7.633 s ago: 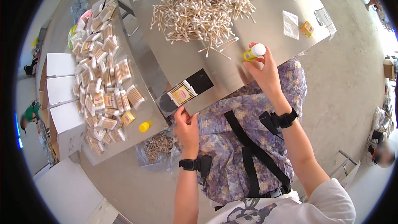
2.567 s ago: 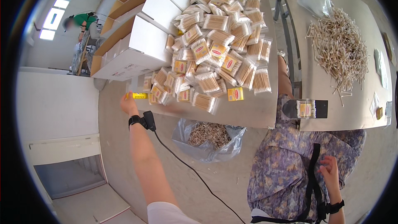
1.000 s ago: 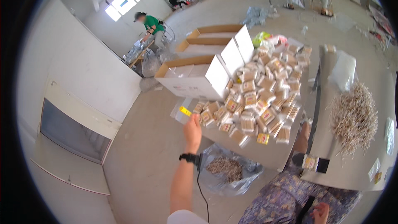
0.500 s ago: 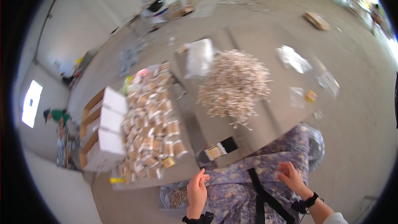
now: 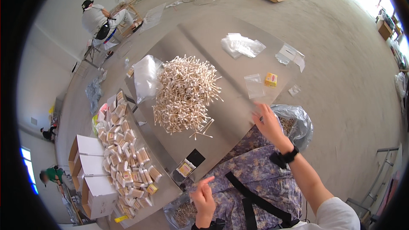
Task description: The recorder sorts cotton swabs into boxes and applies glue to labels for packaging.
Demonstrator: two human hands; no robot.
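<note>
My right hand (image 5: pixel 269 123) is at the table's near right edge, fingers stretched forward and slightly blurred, with nothing visible in them. Just beyond its fingertips lies a small clear zip bag (image 5: pixel 254 86), beside a small stack of yellow cards (image 5: pixel 271 79). My left hand (image 5: pixel 204 199) hovers over my lap, empty, its index finger extended and the others loosely bent. Close to it, a filled bag of cotton swabs (image 5: pixel 186 168) rests on a black pad (image 5: pixel 196 157) at the table corner. A large heap of loose cotton swabs (image 5: pixel 185 93) covers the middle of the table.
Many packed swab bags (image 5: pixel 128 162) lie heaped at the left, next to white open cartons (image 5: pixel 96 187). A stack of clear bags (image 5: pixel 147 79) touches the heap; more bags (image 5: pixel 241 45) lie at the back. Plastic-lined containers (image 5: pixel 298 125) flank my lap. A person (image 5: pixel 102 21) sits far left.
My view has swung to the right, so the table things appear further left. My right hand has reached forward toward the small zip bag; my left hand stays low near the table corner.
</note>
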